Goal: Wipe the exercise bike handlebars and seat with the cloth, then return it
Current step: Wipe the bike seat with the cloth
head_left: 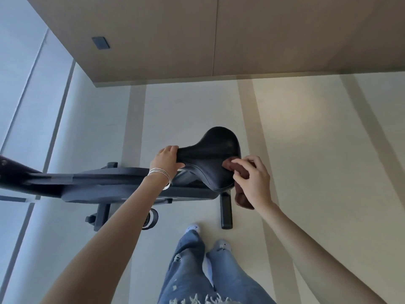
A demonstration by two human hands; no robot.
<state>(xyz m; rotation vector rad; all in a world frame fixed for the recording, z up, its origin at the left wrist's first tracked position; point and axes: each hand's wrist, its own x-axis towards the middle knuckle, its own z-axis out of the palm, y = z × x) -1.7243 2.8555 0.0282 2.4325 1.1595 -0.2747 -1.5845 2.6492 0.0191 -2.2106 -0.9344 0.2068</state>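
The black bike seat [213, 150] sits at the middle of the view, its narrow nose pointing left. My left hand [165, 160], with thin silver bangles on the wrist, grips the nose of the seat. My right hand [254, 181] holds a brown cloth [242, 197] against the seat's right rear edge; most of the cloth is hidden behind my fingers and hangs down below them. The dark bike frame [105, 183] runs off to the left. The handlebars are out of view.
The bike's rear stabiliser foot [226, 213] and a pedal [151, 218] stand on the pale floor just ahead of my feet [222, 244]. A tan wall [219, 36] lies beyond the bike, and windows [26, 95] run along the left.
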